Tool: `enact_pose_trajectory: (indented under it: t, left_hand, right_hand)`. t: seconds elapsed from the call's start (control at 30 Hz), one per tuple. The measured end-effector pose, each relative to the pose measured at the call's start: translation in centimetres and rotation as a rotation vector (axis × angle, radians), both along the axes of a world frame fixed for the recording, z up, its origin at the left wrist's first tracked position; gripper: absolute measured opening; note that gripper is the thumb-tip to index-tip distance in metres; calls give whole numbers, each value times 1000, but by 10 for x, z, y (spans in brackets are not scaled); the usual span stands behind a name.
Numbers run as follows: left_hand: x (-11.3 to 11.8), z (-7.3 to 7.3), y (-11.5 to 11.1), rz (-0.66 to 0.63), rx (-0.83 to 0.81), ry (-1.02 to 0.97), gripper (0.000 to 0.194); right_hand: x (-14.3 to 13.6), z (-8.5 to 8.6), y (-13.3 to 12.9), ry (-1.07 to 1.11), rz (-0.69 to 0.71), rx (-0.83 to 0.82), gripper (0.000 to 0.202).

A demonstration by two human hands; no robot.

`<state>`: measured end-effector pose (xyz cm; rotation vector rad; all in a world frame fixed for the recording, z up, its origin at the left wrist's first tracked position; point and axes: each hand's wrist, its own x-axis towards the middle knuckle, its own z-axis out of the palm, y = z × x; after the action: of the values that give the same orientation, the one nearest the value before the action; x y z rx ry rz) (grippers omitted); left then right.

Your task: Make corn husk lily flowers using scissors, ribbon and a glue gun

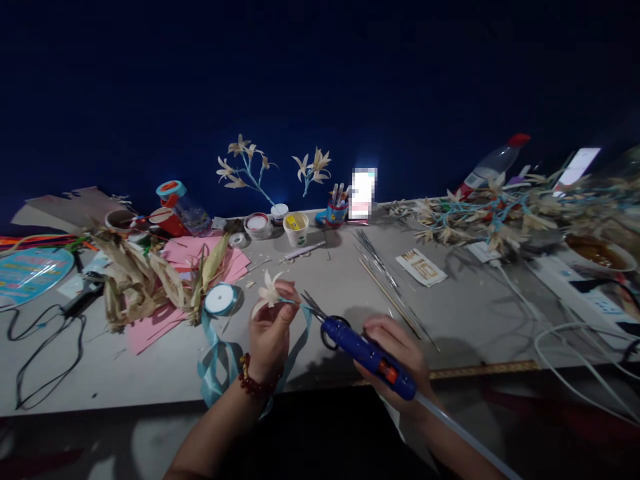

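My left hand [273, 333] pinches a pale corn-husk flower [269, 291] at its base. A light blue ribbon [300, 337] runs from the flower's base down behind my wrist. My right hand [400, 353] is wrapped round a blue hot glue gun [367, 353] with an orange trigger; a long clear glue stick [460, 432] sticks out of its back end. The gun's front end points toward the flower, a short way from it. Partly hidden behind the gun, a pair of scissors [330, 343] lies on the table. Left of my left hand sits a ribbon spool [220, 299].
Dried corn husks [145, 287] lie on pink paper [150, 333] at left. Wires [385, 267] and a patterned packet [421, 267] lie right of centre. Finished flower branches [475, 217], a white power strip [575, 287] and cables [555, 353] crowd the right. Cups, including a yellow-filled one [296, 230], line the wall.
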<state>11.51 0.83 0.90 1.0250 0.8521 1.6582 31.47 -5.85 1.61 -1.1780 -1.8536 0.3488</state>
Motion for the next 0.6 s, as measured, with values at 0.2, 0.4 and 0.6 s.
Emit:
enact_pose_trajectory:
  t: [0.2,0.4,0.6]
  left_hand:
    - [1,0,1,40,44,-49,13]
    - [1,2,0,25,61,-79,10]
    - [2,4,0,36,32,-69,14]
  right_hand:
    - [-1,1,-1,21,-28,6,16]
    - [0,-2,-2,2,-26,11,14]
    - [1,-2,-2,15,-26,3,14]
